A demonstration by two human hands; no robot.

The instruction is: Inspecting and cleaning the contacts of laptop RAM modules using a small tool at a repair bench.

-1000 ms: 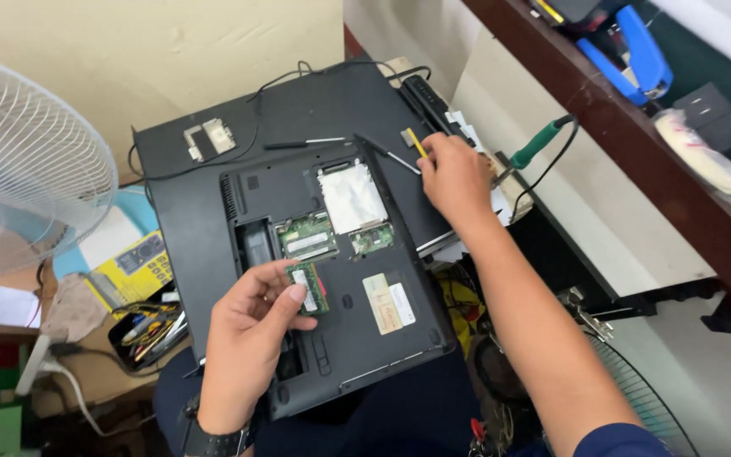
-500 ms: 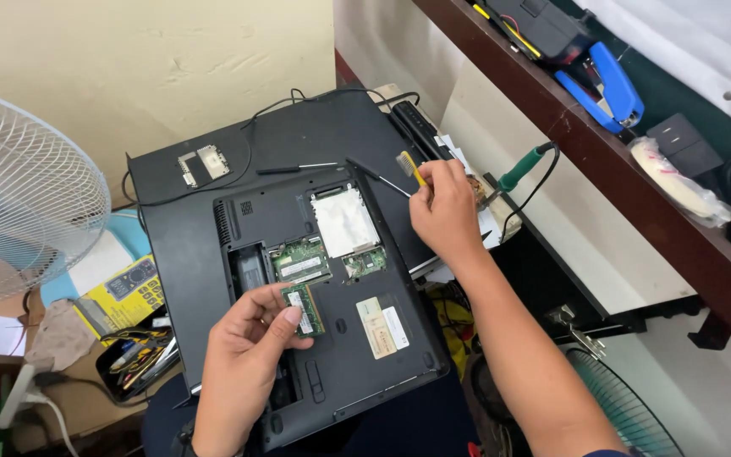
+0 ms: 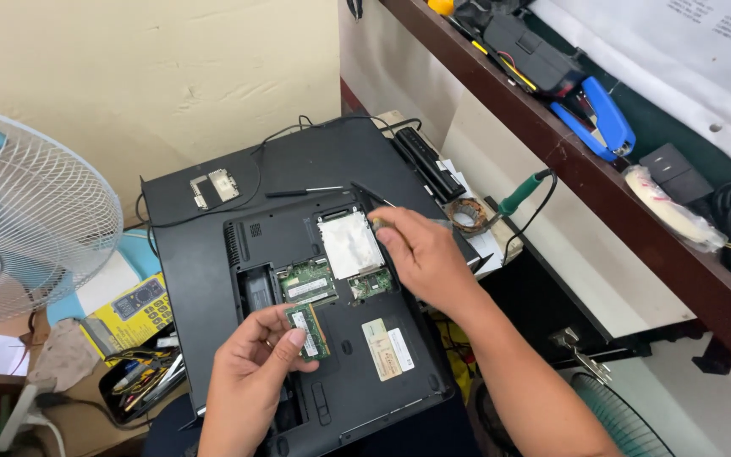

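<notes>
Left hand (image 3: 251, 372) pinching a small green memory module w/ white label (image 3: 305, 331) between thumb + fingers, held just above the open underside of the black laptop (image 3: 340, 338), near its lower-left bay. Right hand (image 3: 423, 254) closed around a thin screwdriver (image 3: 372, 196); only the dark tip + a bit of yellowish handle show past the fingers, tip pointing up-left over the laptop's top edge.

Laptop lies upside down on a second, larger black laptop lid (image 3: 298, 161), bottom covers off. Exposed inside: silver foil-covered rectangular drive (image 3: 349, 244) at top centre, a green memory board still seated in its slot (image 3: 308, 281) left of it, a small green card (image 3: 371, 283) below the drive. Held module sits just below the seated one, not touching it.

Around: a slim black tool (image 3: 302, 192) on the lid beside a small silver-framed part (image 3: 215, 187). White wire-guard fan (image 3: 27, 220) at left. Green-handled soldering iron (image 3: 522, 193) + tip-cleaner coil (image 3: 467, 214) at right. Blue crimping tool (image 3: 602, 118) on the brown wooden shelf (image 3: 636, 220).
</notes>
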